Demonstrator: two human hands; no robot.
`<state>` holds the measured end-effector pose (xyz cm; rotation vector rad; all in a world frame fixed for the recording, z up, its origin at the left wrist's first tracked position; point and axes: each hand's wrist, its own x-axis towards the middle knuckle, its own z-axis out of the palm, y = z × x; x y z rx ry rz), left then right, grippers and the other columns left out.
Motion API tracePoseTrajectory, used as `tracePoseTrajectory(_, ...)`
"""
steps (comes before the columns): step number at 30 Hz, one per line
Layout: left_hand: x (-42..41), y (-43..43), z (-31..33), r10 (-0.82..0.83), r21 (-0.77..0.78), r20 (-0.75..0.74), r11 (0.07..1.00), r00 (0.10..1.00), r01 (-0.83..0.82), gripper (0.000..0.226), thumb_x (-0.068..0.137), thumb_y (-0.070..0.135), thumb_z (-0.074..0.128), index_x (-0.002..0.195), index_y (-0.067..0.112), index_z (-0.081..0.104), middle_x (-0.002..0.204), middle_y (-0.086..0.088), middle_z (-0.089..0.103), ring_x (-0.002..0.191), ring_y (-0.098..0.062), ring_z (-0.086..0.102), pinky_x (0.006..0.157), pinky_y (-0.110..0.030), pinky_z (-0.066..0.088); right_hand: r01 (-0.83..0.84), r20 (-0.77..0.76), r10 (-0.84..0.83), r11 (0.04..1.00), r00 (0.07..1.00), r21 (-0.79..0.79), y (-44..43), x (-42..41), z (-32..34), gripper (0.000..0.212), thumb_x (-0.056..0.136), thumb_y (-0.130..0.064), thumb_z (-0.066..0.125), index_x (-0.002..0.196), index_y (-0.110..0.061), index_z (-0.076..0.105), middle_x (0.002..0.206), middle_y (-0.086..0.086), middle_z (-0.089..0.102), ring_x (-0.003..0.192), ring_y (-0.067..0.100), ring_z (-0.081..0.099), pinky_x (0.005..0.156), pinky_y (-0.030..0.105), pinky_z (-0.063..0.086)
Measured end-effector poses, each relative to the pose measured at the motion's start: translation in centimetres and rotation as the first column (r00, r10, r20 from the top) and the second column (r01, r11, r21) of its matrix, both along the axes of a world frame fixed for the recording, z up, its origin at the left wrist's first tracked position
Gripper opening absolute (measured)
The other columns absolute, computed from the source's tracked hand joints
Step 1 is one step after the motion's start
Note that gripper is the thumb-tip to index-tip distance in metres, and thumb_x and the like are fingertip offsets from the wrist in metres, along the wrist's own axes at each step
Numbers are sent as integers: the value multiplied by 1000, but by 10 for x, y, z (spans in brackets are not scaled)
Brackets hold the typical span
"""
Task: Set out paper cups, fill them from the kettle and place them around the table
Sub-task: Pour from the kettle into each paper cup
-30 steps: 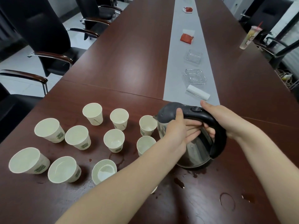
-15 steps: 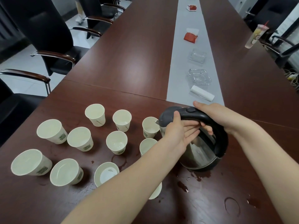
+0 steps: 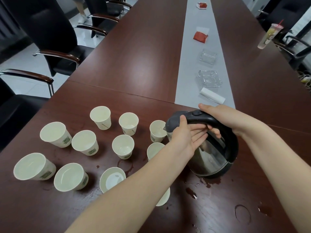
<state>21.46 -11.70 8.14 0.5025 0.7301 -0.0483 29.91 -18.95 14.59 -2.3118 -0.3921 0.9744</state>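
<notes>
Tilting the kettle [image 3: 210, 157] toward a paper cup [image 3: 156, 132], we wrap our right grip [image 3: 223, 115] round its handle [image 3: 233, 142] while our left grip [image 3: 186, 133], fingers flat, steadies the lid [image 3: 173, 121] against spills.

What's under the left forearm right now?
A paper cup, only its side showing below the left forearm; its rim and contents are covered. A second cup pokes out above the arm, its near half hidden.

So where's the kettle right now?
Head view, right of centre: the kettle tilts left, spout beside a paper cup, right hand gripping the handle, left hand against the lid.
</notes>
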Motion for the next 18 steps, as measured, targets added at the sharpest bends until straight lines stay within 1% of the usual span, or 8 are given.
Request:
tracePoseTrajectory(10,0,1,0,-4,-21,-6,1000,1000,4,69,101,50,26,76,-3,62,57,-9,69,69,-18,66,58,-23,56,2,-20,-2,999,1000,-43,3,0,3,65,91,-59,41,54,-6,50,35,8,44,32,21,42,45,24,40)
tracePoseTrajectory(18,0,2,2,-4,-28,1,1000,1000,4,69,101,50,25,76,-2,62,57,-8,69,70,-17,65,64,-23,55,5,-28,-7,998,1000,-62,8,-2,9,64,92,-57,43,52,-6,48,34,8,42,30,19,40,41,21,39)
